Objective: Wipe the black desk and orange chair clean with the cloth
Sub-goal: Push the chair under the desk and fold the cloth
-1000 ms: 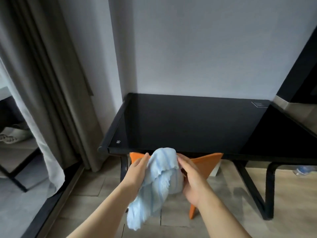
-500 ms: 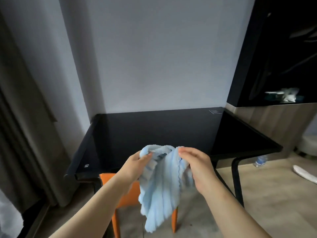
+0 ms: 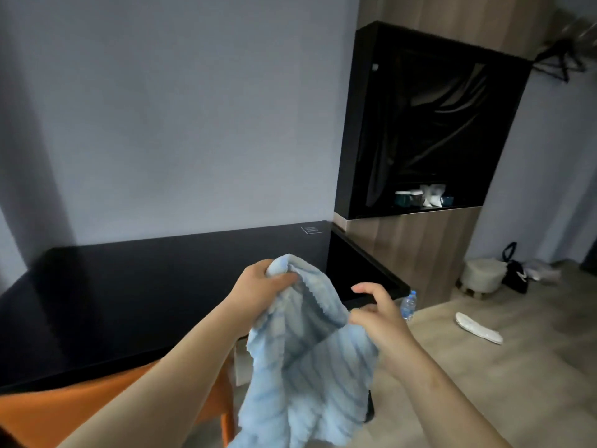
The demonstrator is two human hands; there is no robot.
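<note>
A light blue striped cloth (image 3: 303, 367) hangs in front of me, held up by both hands. My left hand (image 3: 258, 291) grips its top corner above the black desk (image 3: 129, 295). My right hand (image 3: 376, 315) pinches the cloth's right edge between thumb and fingers, with the index finger raised. The glossy desk stretches along the grey wall from the left edge to the wooden cabinet. The orange chair (image 3: 64, 412) is tucked under the desk's front edge at lower left, partly hidden by my left arm.
A wooden cabinet (image 3: 416, 250) with a black open niche (image 3: 429, 124) holding cups stands right of the desk. On the floor lie a water bottle (image 3: 408, 304), a white slipper (image 3: 479, 328), a white stool (image 3: 483, 274) and a black bag (image 3: 515, 273).
The view has swung right and moved nearer the desk. My hands have pulled apart, spreading the cloth wider, with the left hand raised over the desk top.
</note>
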